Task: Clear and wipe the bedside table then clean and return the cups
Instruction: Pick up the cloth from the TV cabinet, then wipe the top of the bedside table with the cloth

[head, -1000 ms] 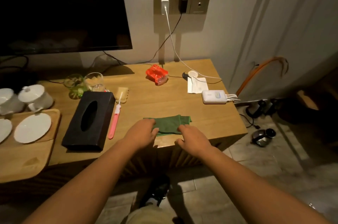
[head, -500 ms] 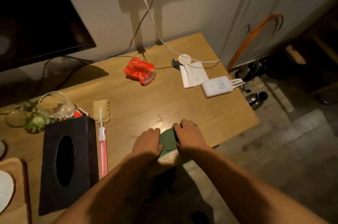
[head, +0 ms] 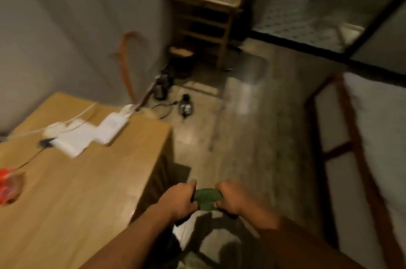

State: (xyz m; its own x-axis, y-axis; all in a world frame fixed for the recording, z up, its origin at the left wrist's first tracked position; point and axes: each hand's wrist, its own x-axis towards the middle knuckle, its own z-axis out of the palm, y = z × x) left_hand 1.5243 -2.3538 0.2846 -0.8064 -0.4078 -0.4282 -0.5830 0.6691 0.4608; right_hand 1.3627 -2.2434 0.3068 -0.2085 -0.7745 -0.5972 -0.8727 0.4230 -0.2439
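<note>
A folded green cloth (head: 206,199) hangs in the air past the right end of the wooden table (head: 72,192), over the floor. My left hand (head: 179,199) grips its left end and my right hand (head: 230,197) grips its right end. The cups are out of view. The picture is blurred by head motion.
On the table lie a white charger block (head: 112,125), a white paper (head: 73,141) with cables, and a red packet (head: 7,183) at the left edge. On the floor stand a wooden shelf unit (head: 206,18), a small dark kettle (head: 161,87) and an orange curved handle (head: 126,64). A bed frame (head: 356,150) runs along the right.
Both hands lifted the green cloth off the table's front edge and carried it right, off the table. My view swung right; the tissue box, glasses and tray dropped out of sight.
</note>
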